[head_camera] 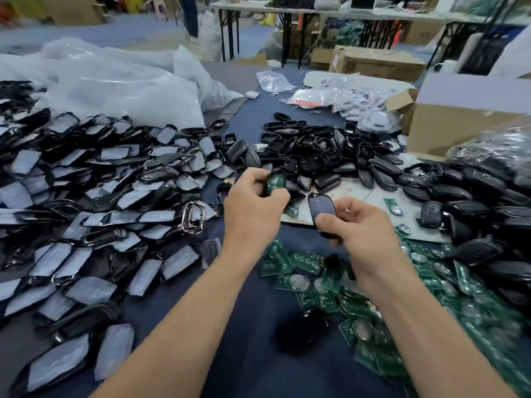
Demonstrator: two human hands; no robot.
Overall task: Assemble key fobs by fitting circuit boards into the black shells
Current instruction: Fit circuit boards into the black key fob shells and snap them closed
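Circuit board point(275, 183), a green one, is up off the desk point(253, 354) in the left hand point(253, 198), pretty much dead centre over the dark blue surface. Something dark sits against it, too blurry to say what.

Container-wise: the cardboard box point(459, 124) at the far right has a flap open, but I can't see inside it. Just in front of it, the clear bag point(494, 142) looks stuffed with dark parts. The small clear packets point(359, 101) behind the middle heap hold whitish bits, and the big white bags point(115, 90) are slumped at the far left.

Hands: the left has its fingers curled round the board. The right hand point(362, 228) pinches a black shell point(321, 209) between thumb and fingers, tilted up, close to the left hand but not touching it.

Around them:
- a loose pile of green boards point(402, 297) under and beside the right forearm
- a heap of black shells point(330, 156) just beyond the hands
- more dark fobs point(488, 196) stacked on the right
- a huge spread of film-covered pieces point(86, 196) filling the left side, with a chrome frame point(193, 218) at its edge
- a flat cardboard sheet point(362, 193) lying under the right hand
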